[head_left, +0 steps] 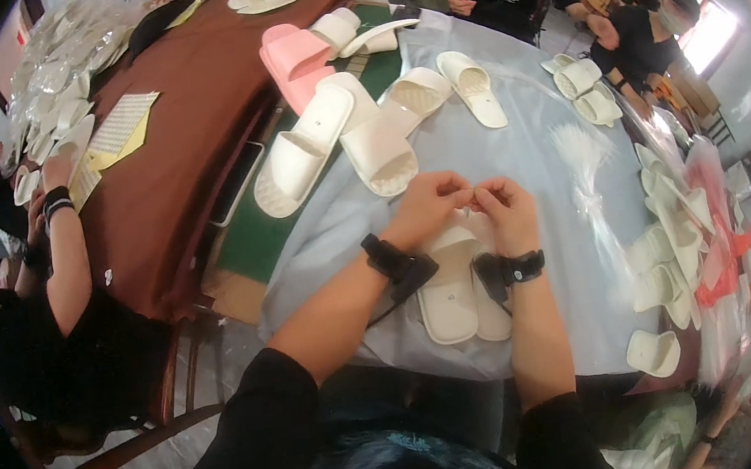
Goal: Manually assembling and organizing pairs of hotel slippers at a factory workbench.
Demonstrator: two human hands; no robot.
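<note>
Dimpled white slippers (301, 161), pink ones (295, 58) and a bundle of fine white strands (586, 175) are crowding the plastic-covered table (534, 147); your left grip (431, 210) and right grip (510, 213) are pinching closed, contents unclear, at the far end of smooth cream slippers (451, 311) lying before you.

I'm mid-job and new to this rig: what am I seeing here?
There is no robot: a person works bare-handed, and a fisheye camera on their head looks down, so straight edges bend. The left hand and right hand meet fingertip to fingertip; anything pinched is too small to make out. Below them in the picture, a pair of white slippers lies on a pale sheet, with more white slippers beyond and a bundle of thin white strands to the right. The arm at far left is a co-worker's.
</note>
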